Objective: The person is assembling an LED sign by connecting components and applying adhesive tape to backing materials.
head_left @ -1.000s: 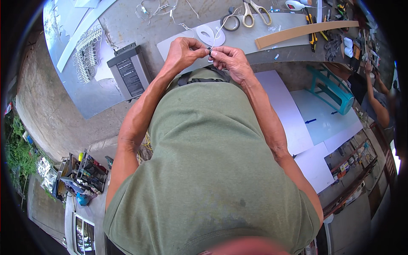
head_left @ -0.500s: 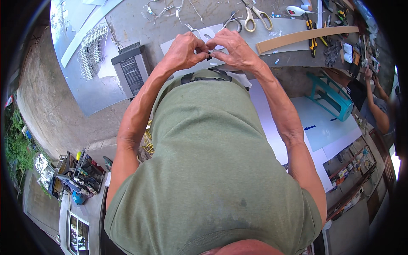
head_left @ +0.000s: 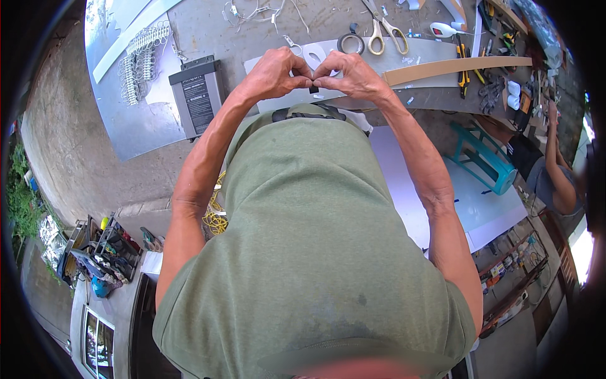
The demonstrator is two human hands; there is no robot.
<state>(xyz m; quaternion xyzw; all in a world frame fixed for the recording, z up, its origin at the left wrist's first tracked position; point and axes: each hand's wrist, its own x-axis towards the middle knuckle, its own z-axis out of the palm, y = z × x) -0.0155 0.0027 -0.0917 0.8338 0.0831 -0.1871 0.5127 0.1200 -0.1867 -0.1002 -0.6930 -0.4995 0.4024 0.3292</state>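
my hands have drawn closer to each other over the last second, and the bench has slid a little under my view as my head moved; by my reading the fiddly part of the join is now happening right at my fingertips. my left hand (head_left: 273,71) and right hand (head_left: 351,74) meet thumb to thumb above the grey strip (head_left: 416,50), fingers curled tight and pinched shut on a small dark piece (head_left: 314,88) that hangs just below where they touch. i cannot tell what the piece is, it is too small. just beyond my knuckles lies a white cut-out shape (head_left: 314,55) on the strip, then a roll of tape (head_left: 350,43) and the scissors (head_left: 386,28). to my left sits the black power supply box (head_left: 197,96) on a shiny metal sheet (head_left: 136,129), with a string of white led modules (head_left: 140,60) further out. a wooden strip (head_left: 454,66) runs off to my right.
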